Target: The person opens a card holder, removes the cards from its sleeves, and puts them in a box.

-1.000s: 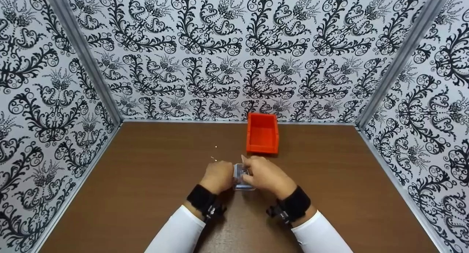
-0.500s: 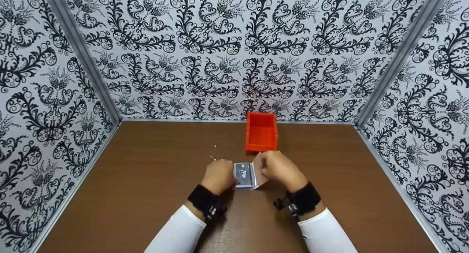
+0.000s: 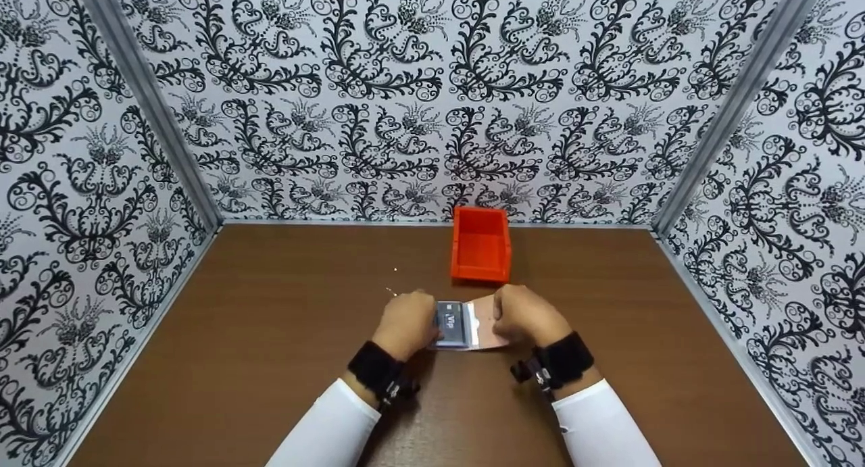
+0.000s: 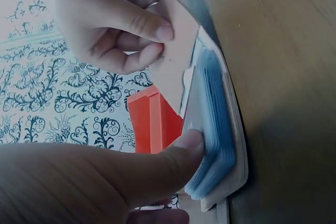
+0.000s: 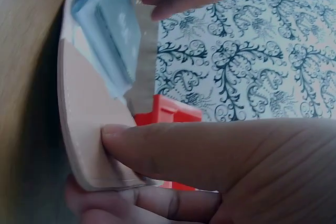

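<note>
A card holder with a pale pink-beige cover [image 3: 488,307] lies spread open between the two hands near the middle of the table. Its stack of clear plastic sleeves [image 4: 220,114] has a bluish tint, and a dark card [image 3: 451,326] with "Vip" lettering shows on top. My left hand [image 3: 405,326] grips the holder's left side, thumb [image 4: 189,142] pressing on the sleeves. The right hand [image 3: 534,318] pinches the right cover flap, its thumb [image 5: 118,137] on the inner face and fingers behind. In the left wrist view, that flap stands tilted up from the sleeves.
Beyond the hands, an orange-red plastic bin [image 3: 481,274] stands toward the table's back edge. Small bright specks [image 3: 392,292] lie on the brown table [image 3: 304,271] past the left hand. Patterned walls [image 3: 405,115] enclose the back and sides.
The card holder's cover has swung open to the right, drawn by the right hand, which has moved rightward. The dark card has come into sight. The left hand stays nearly in place.
</note>
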`<state>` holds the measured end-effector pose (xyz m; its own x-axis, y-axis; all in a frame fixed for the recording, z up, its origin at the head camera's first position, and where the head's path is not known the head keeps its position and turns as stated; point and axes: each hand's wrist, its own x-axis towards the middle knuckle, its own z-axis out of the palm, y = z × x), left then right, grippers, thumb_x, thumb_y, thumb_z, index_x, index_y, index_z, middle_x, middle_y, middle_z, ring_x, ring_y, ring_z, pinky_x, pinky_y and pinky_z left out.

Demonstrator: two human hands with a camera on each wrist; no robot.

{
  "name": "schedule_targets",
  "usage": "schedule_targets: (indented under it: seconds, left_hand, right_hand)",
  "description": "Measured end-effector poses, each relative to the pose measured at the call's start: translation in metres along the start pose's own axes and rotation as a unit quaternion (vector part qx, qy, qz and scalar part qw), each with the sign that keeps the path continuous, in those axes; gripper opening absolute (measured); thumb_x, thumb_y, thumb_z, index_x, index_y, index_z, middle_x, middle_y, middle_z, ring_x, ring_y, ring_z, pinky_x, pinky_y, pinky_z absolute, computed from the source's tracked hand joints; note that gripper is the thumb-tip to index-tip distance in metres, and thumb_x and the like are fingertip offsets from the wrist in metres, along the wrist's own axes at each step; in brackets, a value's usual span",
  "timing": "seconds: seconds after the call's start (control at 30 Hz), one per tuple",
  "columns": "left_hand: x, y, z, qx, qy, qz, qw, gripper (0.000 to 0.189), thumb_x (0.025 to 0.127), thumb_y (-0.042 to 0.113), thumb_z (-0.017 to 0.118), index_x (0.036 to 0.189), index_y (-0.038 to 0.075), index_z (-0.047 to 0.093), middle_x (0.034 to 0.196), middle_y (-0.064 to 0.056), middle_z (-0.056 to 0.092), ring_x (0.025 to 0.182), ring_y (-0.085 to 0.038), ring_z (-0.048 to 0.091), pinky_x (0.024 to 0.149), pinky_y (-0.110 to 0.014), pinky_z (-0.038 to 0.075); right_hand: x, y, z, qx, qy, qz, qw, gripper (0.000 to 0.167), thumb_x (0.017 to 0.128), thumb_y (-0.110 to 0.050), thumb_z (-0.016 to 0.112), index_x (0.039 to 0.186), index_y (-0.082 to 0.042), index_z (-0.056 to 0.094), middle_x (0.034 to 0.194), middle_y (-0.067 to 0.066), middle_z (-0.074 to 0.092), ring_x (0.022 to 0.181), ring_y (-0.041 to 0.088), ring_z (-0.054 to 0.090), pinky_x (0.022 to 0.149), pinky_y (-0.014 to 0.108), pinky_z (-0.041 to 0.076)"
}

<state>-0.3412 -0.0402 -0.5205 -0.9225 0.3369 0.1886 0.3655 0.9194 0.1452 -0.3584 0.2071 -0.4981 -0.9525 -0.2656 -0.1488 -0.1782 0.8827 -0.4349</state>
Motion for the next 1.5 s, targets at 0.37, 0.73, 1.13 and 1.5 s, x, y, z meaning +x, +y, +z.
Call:
schedule_targets:
  seconds: [0.37, 0.73, 1.13, 1.5]
  left_hand:
    - [0.001, -0.007, 0.008, -0.006, 0.007, 0.046, 0.9989, 0.031, 0.080, 0.034, 0.102, 0.095, 0.012, 0.086, 0.097, -0.006, 0.079, 0.084, -0.036, 0.080, 0.074, -0.052, 0.066]
    - [0.004, -0.009, 0.007, -0.008, 0.004, 0.042, 0.9991, 0.029, 0.084, 0.035, 0.100, 0.084, 0.012, 0.082, 0.087, -0.008, 0.083, 0.081, -0.035, 0.079, 0.074, -0.052, 0.065]
    - [0.005, -0.008, 0.007, -0.008, -0.002, 0.036, 0.9993, 0.034, 0.084, 0.039, 0.100, 0.091, 0.010, 0.084, 0.088, -0.009, 0.083, 0.081, -0.036, 0.079, 0.074, -0.053, 0.065]
    - [-0.001, -0.008, 0.007, -0.006, 0.017, 0.061, 0.9980, 0.038, 0.080, 0.039, 0.100, 0.087, 0.007, 0.080, 0.084, -0.010, 0.081, 0.074, -0.036, 0.078, 0.065, -0.053, 0.063]
  right_hand:
    - [0.007, 0.008, 0.008, 0.003, -0.029, 0.017, 0.9994, 0.021, 0.071, 0.003, 0.080, 0.080, -0.011, 0.068, 0.069, -0.001, 0.059, 0.063, 0.019, 0.056, 0.052, 0.029, 0.043]
    - [0.008, 0.006, 0.006, -0.005, -0.030, 0.019, 0.9993, 0.019, 0.072, 0.002, 0.084, 0.073, -0.012, 0.072, 0.062, -0.002, 0.060, 0.053, 0.016, 0.054, 0.047, 0.027, 0.041]
    - [0.011, -0.021, 0.010, 0.070, 0.035, -0.045, 0.9959, 0.013, 0.097, -0.016, 0.080, 0.103, -0.005, 0.083, 0.095, 0.008, 0.079, 0.084, 0.021, 0.070, 0.083, 0.042, 0.063]
    - [0.025, -0.013, 0.033, 0.188, -0.001, 0.001, 0.9822, 0.023, 0.099, -0.010, 0.070, 0.109, 0.001, 0.088, 0.079, 0.009, 0.082, 0.064, 0.013, 0.075, 0.060, 0.026, 0.063]
